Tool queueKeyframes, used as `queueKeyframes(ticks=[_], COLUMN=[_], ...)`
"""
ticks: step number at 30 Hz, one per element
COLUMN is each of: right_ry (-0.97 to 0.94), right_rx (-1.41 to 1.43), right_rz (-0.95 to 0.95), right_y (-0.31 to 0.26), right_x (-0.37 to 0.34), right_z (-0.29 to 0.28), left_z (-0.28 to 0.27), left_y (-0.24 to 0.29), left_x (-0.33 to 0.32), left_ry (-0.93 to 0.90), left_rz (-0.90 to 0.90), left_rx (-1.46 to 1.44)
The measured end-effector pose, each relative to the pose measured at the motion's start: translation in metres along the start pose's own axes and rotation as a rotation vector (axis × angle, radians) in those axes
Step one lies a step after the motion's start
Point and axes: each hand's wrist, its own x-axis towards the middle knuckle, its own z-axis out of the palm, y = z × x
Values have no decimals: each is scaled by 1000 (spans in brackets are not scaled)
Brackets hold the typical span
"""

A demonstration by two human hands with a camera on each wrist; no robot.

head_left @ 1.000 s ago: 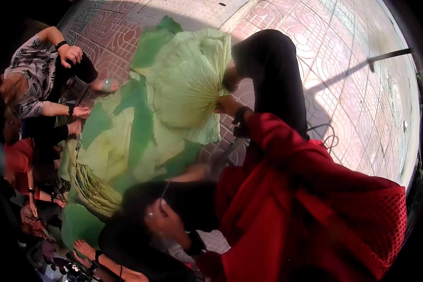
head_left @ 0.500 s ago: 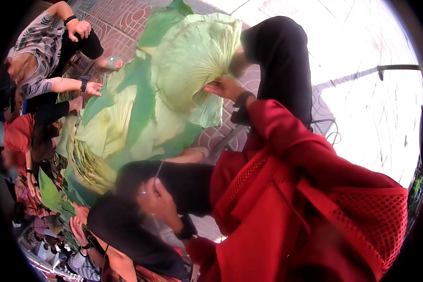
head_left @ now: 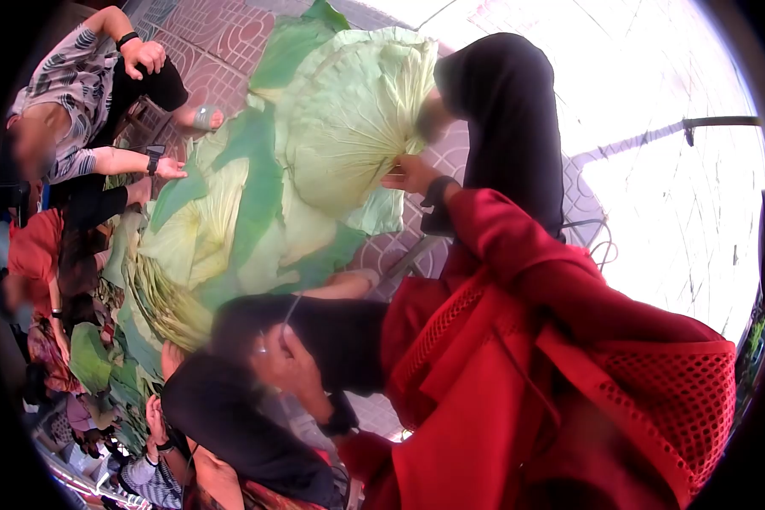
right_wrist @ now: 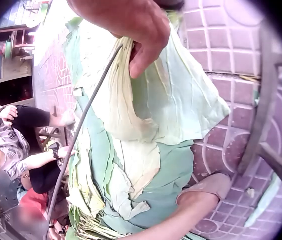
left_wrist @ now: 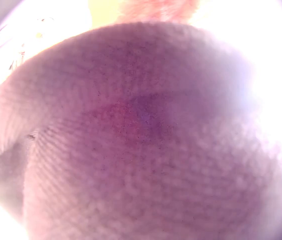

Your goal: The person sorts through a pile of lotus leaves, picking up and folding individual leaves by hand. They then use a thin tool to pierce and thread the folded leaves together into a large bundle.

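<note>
In the head view, my right hand [head_left: 415, 174] grips the gathered base of a large pale-green leaf [head_left: 344, 127], whose veins fan out from the fingers. Seen from the right wrist, the hand [right_wrist: 141, 37] pinches leaf folds [right_wrist: 118, 100] from above, and a thin grey strand [right_wrist: 78, 125] slants down from beside the fingertips. My left hand [head_left: 289, 365] is held over the lower leg with thumb and fingers bent together, a fine strand rising from them. A blurred, ribbed surface [left_wrist: 141, 150] fills most of the left wrist view.
More flat leaves [head_left: 255, 195] and a bundle of thin stalks [head_left: 166, 297] lie on the patterned tile paving [head_left: 204, 38]. Other people sit along the left, one in a patterned shirt [head_left: 64, 81] reaching to the leaves. My bent knee [head_left: 506, 76] stands beside the large leaf.
The head view has shifted and the paving at right looks brighter. My right hand's fingers, more spread half a second ago, now close on the leaf base slightly lower. My left hand has barely moved recently.
</note>
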Motion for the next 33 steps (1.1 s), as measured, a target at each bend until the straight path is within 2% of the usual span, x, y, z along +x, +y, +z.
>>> queueKeyframes(ticks=[2,5,8,11,14,17,20,23,24,25,26,27,29,31,32,33], right_ry=[48,200,244,360,462,414,555,645,609,572,563,555,589,420,391,363], right_rx=[247,448,163,417,216,181,293,336,263,189,209,229,454,11,-54,-119], right_rz=[29,209,109,168,18,-131,-144,20,-26,-73,-27,20,303,-7,-27,-49], right_y=[-6,-23,-18,-34,-48,-51,-49,-37,-16,30,34,37,-19,28,52,31], right_x=[-6,-7,7,6,12,18,22,26,31,43,42,40,11,30,39,33], right_z=[4,4,2,11,25,28,32,23,13,-6,-9,-12,2,-14,-22,-13], left_z=[-1,-4,-4,-5,-8,-8,-7,-8,-9,-10,-10,-10,-9,-8,-8,-8], left_y=[2,5,3,7,11,12,10,11,12,13,14,13,12,11,11,12], left_x=[1,3,3,3,7,7,8,9,9,10,9,9,8,7,6,6], left_ry=[-6,-21,-43,-38,-47,-57,-40,-63,-72,-81,-88,-86,-82,-86,-87,-89], left_rz=[-12,-35,-35,-43,-61,-71,-37,-57,-62,-68,-73,-73,-74,-71,-70,-70], left_rx=[6,17,8,2,-8,-15,-7,-12,-9,-7,-4,-1,4,2,1,1])
